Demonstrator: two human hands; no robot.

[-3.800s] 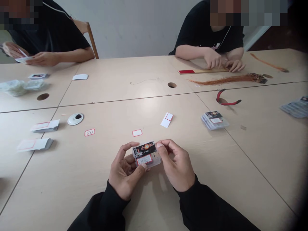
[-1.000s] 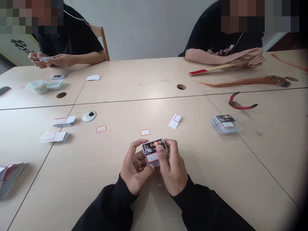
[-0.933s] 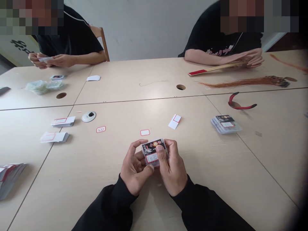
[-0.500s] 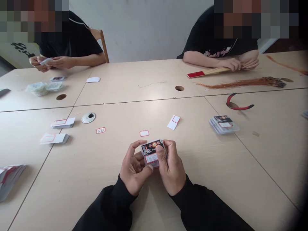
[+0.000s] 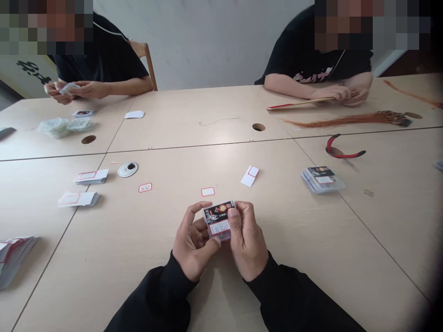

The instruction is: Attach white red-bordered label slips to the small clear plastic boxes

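Note:
Both my hands are raised just above the pale wood table (image 5: 138, 258), holding a small clear plastic packet (image 5: 218, 221) between them. It has a black printed card inside and a white, red-bordered label on its face. My left hand (image 5: 192, 242) cups the packet's left side, with the thumb along its upper edge. My right hand (image 5: 246, 242) pinches the right side, its thumb pressing on the front. A small red-bordered label (image 5: 208, 192) lies just beyond my fingers.
Several packets are stacked at right (image 5: 322, 180). Card stacks (image 5: 90, 176) and a white grommet cover (image 5: 127, 169) lie at left. A red curved strip (image 5: 342, 151) lies at right. Two co-workers sit opposite, one (image 5: 337, 92) beside orange tassels (image 5: 349, 119).
My hands and the packet have barely moved, with the packet turned slightly. The co-worker at right has shifted their hands along a flat bamboo strip with a red end.

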